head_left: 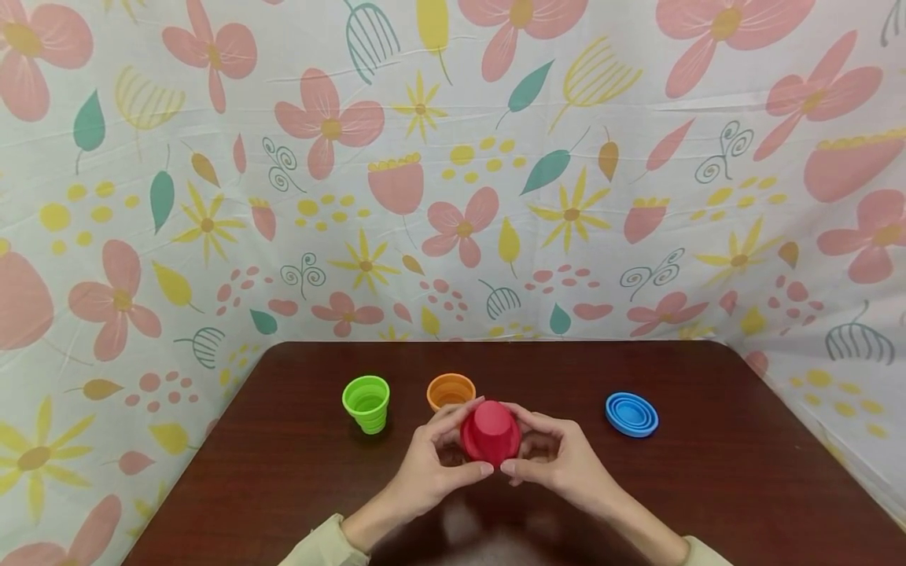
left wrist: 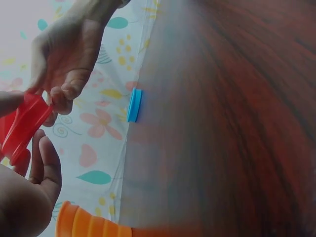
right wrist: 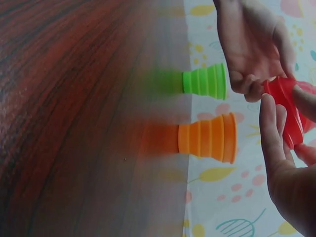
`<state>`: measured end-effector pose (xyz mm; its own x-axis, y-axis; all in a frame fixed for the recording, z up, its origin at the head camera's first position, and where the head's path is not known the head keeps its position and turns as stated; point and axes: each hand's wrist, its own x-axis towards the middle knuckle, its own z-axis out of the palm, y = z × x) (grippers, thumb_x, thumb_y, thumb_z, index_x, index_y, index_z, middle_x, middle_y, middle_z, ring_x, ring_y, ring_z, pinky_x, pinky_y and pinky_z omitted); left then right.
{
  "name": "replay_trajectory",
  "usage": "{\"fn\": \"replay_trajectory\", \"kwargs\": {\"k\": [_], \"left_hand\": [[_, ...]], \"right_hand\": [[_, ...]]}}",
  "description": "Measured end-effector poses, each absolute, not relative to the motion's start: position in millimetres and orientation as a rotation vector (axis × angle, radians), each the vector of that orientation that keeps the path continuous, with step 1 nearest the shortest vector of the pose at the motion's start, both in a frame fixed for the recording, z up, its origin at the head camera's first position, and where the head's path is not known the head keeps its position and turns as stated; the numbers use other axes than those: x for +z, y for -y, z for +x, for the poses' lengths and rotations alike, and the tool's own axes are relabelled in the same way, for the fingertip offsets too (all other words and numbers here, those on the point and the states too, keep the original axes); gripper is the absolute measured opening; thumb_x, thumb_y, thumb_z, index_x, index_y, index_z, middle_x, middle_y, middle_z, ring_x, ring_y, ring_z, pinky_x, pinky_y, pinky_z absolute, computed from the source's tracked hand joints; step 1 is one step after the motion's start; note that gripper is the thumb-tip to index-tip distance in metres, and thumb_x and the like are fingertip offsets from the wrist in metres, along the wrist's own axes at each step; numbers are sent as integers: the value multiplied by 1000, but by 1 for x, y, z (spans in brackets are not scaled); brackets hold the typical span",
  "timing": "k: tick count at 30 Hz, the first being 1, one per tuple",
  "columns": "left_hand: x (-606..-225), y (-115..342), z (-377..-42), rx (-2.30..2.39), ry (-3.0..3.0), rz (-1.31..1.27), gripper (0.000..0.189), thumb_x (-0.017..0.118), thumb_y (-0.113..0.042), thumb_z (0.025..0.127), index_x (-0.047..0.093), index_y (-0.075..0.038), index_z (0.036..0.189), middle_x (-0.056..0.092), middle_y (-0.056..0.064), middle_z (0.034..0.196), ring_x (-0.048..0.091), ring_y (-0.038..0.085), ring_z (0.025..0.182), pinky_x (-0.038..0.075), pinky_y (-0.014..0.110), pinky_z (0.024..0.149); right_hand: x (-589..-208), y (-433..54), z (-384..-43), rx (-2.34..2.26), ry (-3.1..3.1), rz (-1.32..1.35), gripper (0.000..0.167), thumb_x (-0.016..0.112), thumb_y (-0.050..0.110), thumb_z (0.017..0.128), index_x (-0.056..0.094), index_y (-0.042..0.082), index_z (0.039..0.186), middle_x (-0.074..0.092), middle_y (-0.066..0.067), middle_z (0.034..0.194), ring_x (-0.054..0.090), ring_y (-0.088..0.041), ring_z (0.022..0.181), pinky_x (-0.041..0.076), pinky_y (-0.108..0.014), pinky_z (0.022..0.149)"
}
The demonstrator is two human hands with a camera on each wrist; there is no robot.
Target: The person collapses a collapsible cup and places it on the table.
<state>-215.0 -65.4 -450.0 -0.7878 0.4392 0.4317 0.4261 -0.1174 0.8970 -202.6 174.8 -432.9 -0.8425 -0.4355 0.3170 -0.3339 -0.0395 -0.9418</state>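
Note:
A red collapsible silicone cup (head_left: 491,432) is held above the table between both hands, its narrow base turned toward the head camera. My left hand (head_left: 433,462) pinches its left side, thumb at the near edge and fingers at the far edge. On the other side my right hand (head_left: 564,458) pinches it in the same way. The wrist views show the red cup (left wrist: 24,123) partly folded, with a wide rim. Behind the left hand stands an orange collapsible cup (head_left: 451,388), partly hidden by the fingers in the head view.
An extended green collapsible cup (head_left: 366,403) stands at the left of the dark wooden table (head_left: 283,472). On the right lies a blue collapsible cup (head_left: 631,414), folded flat. A flower-patterned cloth (head_left: 467,173) hangs behind the table and along its sides.

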Motion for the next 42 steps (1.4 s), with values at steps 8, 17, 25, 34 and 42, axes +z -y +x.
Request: {"fn": "replay_trajectory", "kwargs": {"k": [8,17,25,34,42], "left_hand": [[-451,60,-215,2096,-2148,1059,75,84,-8,87,54,-18,156,57,10,139,72,27,104,58,31,91],[-450,60,-216,2104,-2128,1018,77,83,-7,87,53,-21,157,57,10,138,72,26,104,61,33,88],[-450,60,-215,2100,-2113,1007,80,84,-9,87,51,-22,158,55,10,139,72,25,102,60,31,85],[-451,60,-216,2129,-2090,1005,81,84,-8,87,49,-20,159,55,11,140,72,24,105,61,34,89],[-449,56,-215,2133,-2132,977,80,83,-7,86,51,-21,158,56,9,141,71,23,103,60,31,88]], "right_hand": [[-433,-173,-200,-2085,-2169,-798,70,82,-5,86,56,0,151,66,-23,109,71,-27,77,63,-52,67],[-431,-172,-200,-2042,-2168,-845,72,83,-3,86,54,3,153,62,-26,121,71,-28,79,64,-49,70],[-429,-172,-199,-2028,-2191,-825,75,85,-1,85,54,4,153,61,-26,118,72,-27,83,64,-45,75],[-429,-169,-200,-2056,-2195,-824,74,84,-2,85,55,5,153,61,-26,113,72,-28,78,64,-46,71],[-429,-168,-199,-2081,-2198,-746,75,85,-1,85,53,1,153,61,-25,116,71,-27,78,65,-46,70]]}}
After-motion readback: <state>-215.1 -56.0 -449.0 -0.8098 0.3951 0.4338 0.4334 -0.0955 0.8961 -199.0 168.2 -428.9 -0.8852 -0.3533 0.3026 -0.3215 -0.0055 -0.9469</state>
